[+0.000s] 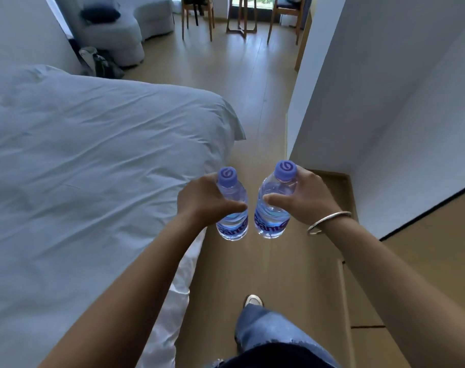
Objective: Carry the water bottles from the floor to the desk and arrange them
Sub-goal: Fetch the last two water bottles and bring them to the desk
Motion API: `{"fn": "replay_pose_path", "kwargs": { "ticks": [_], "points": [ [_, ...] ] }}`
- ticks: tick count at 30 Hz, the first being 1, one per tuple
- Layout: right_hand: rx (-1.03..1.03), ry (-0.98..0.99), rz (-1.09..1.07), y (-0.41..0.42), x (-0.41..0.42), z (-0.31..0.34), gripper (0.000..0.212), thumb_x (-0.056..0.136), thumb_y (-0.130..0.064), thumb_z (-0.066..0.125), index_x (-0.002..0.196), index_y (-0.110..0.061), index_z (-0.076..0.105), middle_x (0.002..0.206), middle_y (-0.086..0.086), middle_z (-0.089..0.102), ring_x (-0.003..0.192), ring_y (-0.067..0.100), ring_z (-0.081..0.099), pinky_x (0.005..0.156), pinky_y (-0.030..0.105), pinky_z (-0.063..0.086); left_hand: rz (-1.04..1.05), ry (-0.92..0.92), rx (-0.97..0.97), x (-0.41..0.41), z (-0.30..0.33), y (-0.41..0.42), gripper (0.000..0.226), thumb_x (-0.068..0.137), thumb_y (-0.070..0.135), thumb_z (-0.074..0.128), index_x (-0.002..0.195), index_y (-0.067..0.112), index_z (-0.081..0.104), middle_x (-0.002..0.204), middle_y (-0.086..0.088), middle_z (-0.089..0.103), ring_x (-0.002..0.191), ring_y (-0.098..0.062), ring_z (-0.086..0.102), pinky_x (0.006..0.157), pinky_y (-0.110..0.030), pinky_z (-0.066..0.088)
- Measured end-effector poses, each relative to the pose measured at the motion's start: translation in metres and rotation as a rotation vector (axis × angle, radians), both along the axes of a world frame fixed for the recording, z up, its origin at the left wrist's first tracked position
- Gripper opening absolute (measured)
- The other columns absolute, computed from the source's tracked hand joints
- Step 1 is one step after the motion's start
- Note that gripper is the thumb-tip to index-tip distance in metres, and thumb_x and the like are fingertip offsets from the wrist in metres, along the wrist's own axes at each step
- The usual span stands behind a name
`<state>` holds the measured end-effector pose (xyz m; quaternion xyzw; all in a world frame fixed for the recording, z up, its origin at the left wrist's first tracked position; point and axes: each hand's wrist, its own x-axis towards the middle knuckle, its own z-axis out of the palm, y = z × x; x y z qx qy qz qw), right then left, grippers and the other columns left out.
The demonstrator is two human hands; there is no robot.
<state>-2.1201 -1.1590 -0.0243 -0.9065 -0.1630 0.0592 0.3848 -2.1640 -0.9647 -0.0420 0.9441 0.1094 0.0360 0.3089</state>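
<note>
I hold two clear water bottles with purple caps and blue labels upright in front of me, above the wooden floor. My left hand [199, 200] grips the left bottle [232, 208] around its upper body. My right hand [303, 197], with a silver bangle on the wrist, grips the right bottle [272, 208] the same way. The two bottles are side by side, a small gap apart. No desk top is clearly in view.
A bed with white sheets [93, 168] fills the left. A white wall corner [358, 102] stands on the right, leaving a narrow floor passage [263, 115] ahead. Wooden chairs and a table [242, 17] stand at the far end, with a white sofa [125, 30] at far left.
</note>
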Motion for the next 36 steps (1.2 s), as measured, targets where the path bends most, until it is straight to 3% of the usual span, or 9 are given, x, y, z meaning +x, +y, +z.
{"fn": "replay_pose_path", "kwargs": {
  "ticks": [4, 9, 13, 15, 20, 22, 26, 36],
  "points": [
    [0.026, -0.021, -0.043, 0.003, 0.094, 0.009, 0.036, 0.066, -0.030, 0.077, 0.096, -0.020, 0.061, 0.090, 0.004, 0.069, 0.083, 0.025, 0.065, 0.081, 0.045, 0.053, 0.059, -0.024, 0.048, 0.087, 0.009, 0.004, 0.044, 0.050, 0.056, 0.072, 0.049, 0.026, 0.041, 0.048, 0.015, 0.043, 0.049, -0.004, 0.042, 0.044, -0.018, 0.025],
    [0.037, -0.050, -0.015, 0.010, 0.184, 0.017, 0.039, 0.067, -0.029, 0.077, 0.100, -0.016, 0.062, 0.093, 0.008, 0.069, 0.085, 0.028, 0.064, 0.083, 0.046, 0.053, 0.060, -0.065, 0.088, 0.171, 0.018, 0.011, 0.040, 0.052, 0.054, 0.072, 0.052, 0.028, 0.042, 0.051, 0.015, 0.043, 0.054, -0.012, 0.045, 0.045, -0.016, 0.024],
    [0.063, -0.059, -0.027, 0.018, 0.246, 0.014, 0.032, 0.067, -0.028, 0.078, 0.091, -0.024, 0.058, 0.085, 0.001, 0.066, 0.079, 0.024, 0.063, 0.076, 0.036, 0.053, 0.042, -0.104, 0.104, 0.238, 0.018, 0.023, 0.037, 0.058, 0.052, 0.076, 0.064, 0.026, 0.050, 0.061, 0.008, 0.049, 0.062, -0.015, 0.047, 0.049, -0.020, 0.027],
    [0.077, -0.069, -0.020, 0.026, 0.276, 0.011, 0.032, 0.067, -0.027, 0.077, 0.089, -0.028, 0.055, 0.081, -0.002, 0.062, 0.075, 0.021, 0.061, 0.071, 0.028, 0.048, 0.030, -0.125, 0.091, 0.272, 0.017, 0.030, 0.040, 0.059, 0.050, 0.078, 0.060, 0.026, 0.046, 0.061, 0.008, 0.049, 0.061, -0.015, 0.048, 0.049, -0.019, 0.026],
    [0.084, -0.057, -0.068, 0.051, 0.373, -0.001, 0.030, 0.064, -0.026, 0.078, 0.081, -0.032, 0.054, 0.073, -0.010, 0.061, 0.073, 0.019, 0.061, 0.070, 0.029, 0.048, 0.016, -0.099, 0.076, 0.372, 0.007, 0.059, 0.042, 0.058, 0.051, 0.077, 0.060, 0.028, 0.043, 0.066, 0.005, 0.053, 0.065, -0.018, 0.052, 0.058, -0.024, 0.033],
    [0.083, -0.056, -0.105, 0.064, 0.418, -0.004, 0.029, 0.064, -0.027, 0.078, 0.080, -0.032, 0.054, 0.069, -0.017, 0.056, 0.070, 0.016, 0.058, 0.068, 0.026, 0.043, -0.023, -0.093, 0.067, 0.420, 0.003, 0.073, 0.036, 0.061, 0.052, 0.075, 0.068, 0.029, 0.049, 0.069, 0.005, 0.057, 0.066, -0.018, 0.054, 0.059, -0.024, 0.036],
    [0.060, -0.076, -0.135, 0.095, 0.512, 0.002, 0.030, 0.065, -0.028, 0.078, 0.083, -0.032, 0.054, 0.074, -0.008, 0.059, 0.072, 0.018, 0.059, 0.070, 0.028, 0.047, -0.087, -0.067, 0.090, 0.524, 0.012, 0.102, 0.037, 0.061, 0.052, 0.073, 0.083, 0.027, 0.057, 0.075, 0.006, 0.059, 0.069, -0.018, 0.057, 0.060, -0.023, 0.037],
    [0.084, -0.097, -0.213, 0.133, 0.694, 0.013, 0.029, 0.066, -0.028, 0.077, 0.085, -0.028, 0.055, 0.082, -0.001, 0.064, 0.077, 0.022, 0.061, 0.072, 0.032, 0.050, -0.183, -0.052, 0.102, 0.725, 0.026, 0.139, 0.035, 0.061, 0.052, 0.073, 0.063, 0.032, 0.044, 0.057, 0.014, 0.048, 0.060, -0.015, 0.050, 0.049, -0.018, 0.029]
  ]
}}
